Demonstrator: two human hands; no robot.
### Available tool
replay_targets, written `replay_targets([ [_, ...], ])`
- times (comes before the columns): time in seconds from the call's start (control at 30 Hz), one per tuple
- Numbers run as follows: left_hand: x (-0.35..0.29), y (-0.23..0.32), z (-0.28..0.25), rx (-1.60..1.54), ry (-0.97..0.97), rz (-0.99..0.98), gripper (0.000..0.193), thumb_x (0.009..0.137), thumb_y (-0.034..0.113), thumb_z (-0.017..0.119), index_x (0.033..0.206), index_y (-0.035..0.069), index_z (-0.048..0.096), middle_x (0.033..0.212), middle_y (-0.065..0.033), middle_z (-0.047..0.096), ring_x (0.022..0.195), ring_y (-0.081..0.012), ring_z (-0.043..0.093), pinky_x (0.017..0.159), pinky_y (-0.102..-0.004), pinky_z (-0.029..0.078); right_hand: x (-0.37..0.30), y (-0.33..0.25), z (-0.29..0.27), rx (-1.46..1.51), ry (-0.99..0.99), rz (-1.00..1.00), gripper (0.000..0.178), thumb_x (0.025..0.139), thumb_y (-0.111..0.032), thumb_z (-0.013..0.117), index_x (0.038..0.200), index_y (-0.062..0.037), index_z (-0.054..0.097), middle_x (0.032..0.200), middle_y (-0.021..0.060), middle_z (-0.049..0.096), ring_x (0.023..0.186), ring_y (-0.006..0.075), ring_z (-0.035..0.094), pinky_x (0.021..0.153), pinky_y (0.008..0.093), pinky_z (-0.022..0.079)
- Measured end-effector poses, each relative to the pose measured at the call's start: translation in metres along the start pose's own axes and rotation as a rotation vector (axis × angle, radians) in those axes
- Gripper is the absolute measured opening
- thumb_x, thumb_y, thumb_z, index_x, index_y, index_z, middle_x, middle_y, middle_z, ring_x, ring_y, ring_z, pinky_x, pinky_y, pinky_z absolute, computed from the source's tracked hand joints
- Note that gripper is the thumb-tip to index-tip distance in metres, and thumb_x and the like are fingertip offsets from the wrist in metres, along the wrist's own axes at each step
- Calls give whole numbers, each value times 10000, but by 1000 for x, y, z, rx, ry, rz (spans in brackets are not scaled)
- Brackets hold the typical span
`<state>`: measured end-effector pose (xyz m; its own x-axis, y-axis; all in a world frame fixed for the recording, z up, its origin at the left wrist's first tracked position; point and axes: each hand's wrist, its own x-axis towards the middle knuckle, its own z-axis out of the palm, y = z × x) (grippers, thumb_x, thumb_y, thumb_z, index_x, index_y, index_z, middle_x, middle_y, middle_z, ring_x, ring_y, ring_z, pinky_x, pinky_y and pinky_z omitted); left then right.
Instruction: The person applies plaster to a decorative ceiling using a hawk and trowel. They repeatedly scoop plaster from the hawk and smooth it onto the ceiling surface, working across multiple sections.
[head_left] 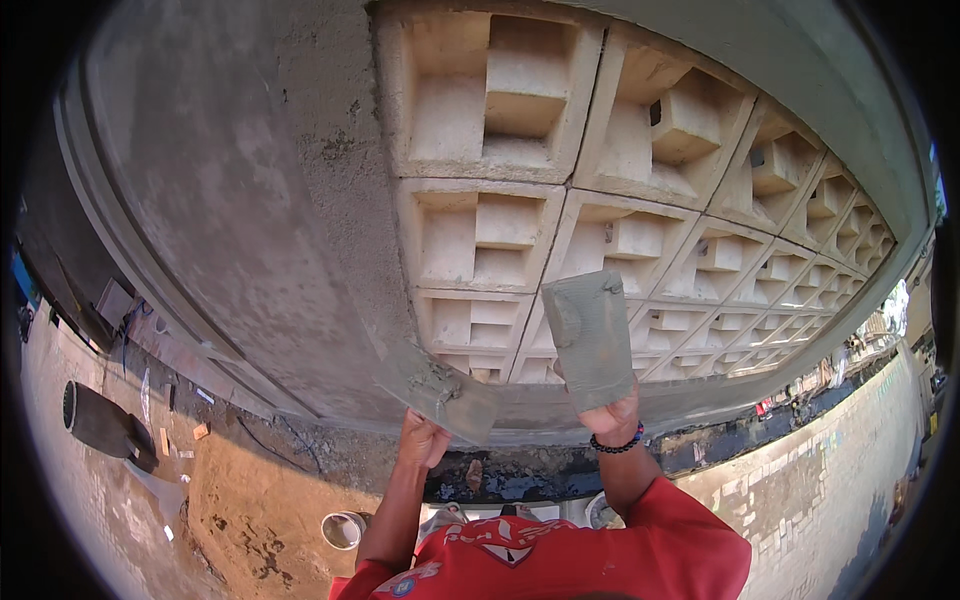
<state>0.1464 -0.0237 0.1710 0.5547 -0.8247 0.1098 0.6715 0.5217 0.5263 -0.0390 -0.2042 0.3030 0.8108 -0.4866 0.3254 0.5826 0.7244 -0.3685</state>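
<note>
Both of my hands are raised before a plastered wall (pixel 220 190) with an inset panel of pale vent blocks (pixel 480 185). My left hand (pixel 425 440) is closed at the edge of a flat grey trowel (pixel 468 408), which carries a lump of wet mortar (pixel 432 380) near the panel's lower left corner. My right hand (pixel 612 412) grips a rectangular plastering trowel (pixel 592 345), tilted up in front of the blocks and smeared with grey mortar. The handles of both tools are hidden. A strip of rougher, darker mortar (pixel 335 170) runs down the panel's left side.
Far below, a round bucket (pixel 343 531) stands on brown ground at the lower left. A dark barrel (pixel 100 422) lies further left among scraps. A dark wet channel (pixel 520 480) runs along the wall's foot; paving (pixel 800 490) spreads at the right.
</note>
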Motion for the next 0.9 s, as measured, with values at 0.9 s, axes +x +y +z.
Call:
replay_targets([
  [0.9,-40,69,-52,4,171,215,599,745,69,743,1270,55,455,1182,-93,592,1085,-256,595,981,-428,470,260,-37,246,-1863,-111,-1832,521,786,-45,643,1289,-71,510,986,115,635,846,268,621,751,349,519],
])
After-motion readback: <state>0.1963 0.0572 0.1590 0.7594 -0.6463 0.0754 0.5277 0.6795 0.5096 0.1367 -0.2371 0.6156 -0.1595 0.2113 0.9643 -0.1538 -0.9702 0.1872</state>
